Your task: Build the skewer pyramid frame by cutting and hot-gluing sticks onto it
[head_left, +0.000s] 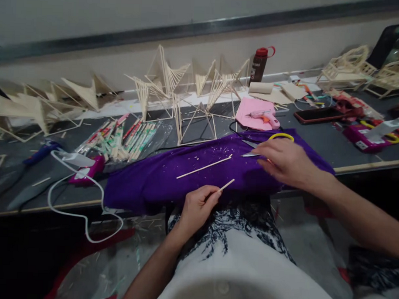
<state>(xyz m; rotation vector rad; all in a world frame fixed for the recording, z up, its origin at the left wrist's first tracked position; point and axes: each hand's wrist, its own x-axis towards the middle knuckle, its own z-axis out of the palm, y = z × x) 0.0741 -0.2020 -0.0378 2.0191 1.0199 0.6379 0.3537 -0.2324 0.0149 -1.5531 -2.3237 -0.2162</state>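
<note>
My left hand (200, 205) pinches a short wooden stick (227, 184), whose free end points up and to the right. In my right hand (284, 160) is a pair of scissors (250, 154), its blades apart and pointing left, with a yellow handle loop showing above the knuckles. Between the blades and the stick in my left hand there is a gap. A longer wooden stick (203, 168) lies on the purple cloth (159, 183), among small pale scraps. My fingers hide part of the scissors' handles.
Behind the cloth stand stick models (197, 119). Packaged chopsticks (128, 138) lie left, near a magenta power block (87, 169) with a white cable. A glue gun (264, 119) rests on pink material. A phone (318, 114), a bottle (258, 66) and another magenta block (363, 138) are right.
</note>
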